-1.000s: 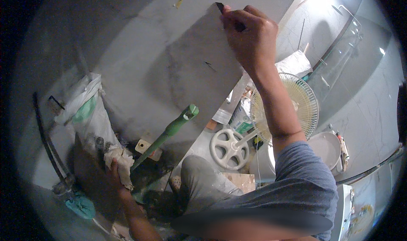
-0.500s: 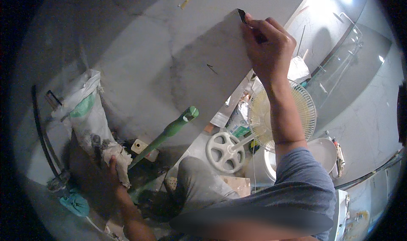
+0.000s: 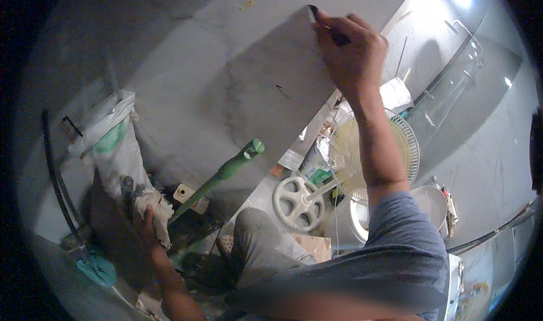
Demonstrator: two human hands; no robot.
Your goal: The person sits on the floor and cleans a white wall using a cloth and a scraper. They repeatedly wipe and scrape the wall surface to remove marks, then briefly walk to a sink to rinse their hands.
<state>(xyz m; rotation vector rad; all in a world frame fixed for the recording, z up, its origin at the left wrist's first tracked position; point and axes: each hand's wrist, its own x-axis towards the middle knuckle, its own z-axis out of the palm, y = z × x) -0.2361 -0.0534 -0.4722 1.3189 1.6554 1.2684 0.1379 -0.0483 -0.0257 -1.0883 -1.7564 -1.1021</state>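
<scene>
Two hands are busy, well apart: the right hand (image 3: 352, 48) is raised at about one o'clock, fingers closed around a dark marker (image 3: 331, 30) whose tip meets the top corner of a pale grey tile (image 3: 271, 100) held up on edge. To mark cleanly here, I judge the tip should stay pressed flat to the tile's edge while the wrist, not the whole arm, carries the stroke. Below the forearm, at four o'clock from that hand, stands a white fan (image 3: 350, 157) on its round spoked base. The left hand (image 3: 148, 222), down at about eight o'clock, is clenched on a crumpled dirty rag (image 3: 155, 205), just beside a white sack (image 3: 116, 146). Between the hands a green-handled tool (image 3: 223, 171) slants up from the floor.
</scene>
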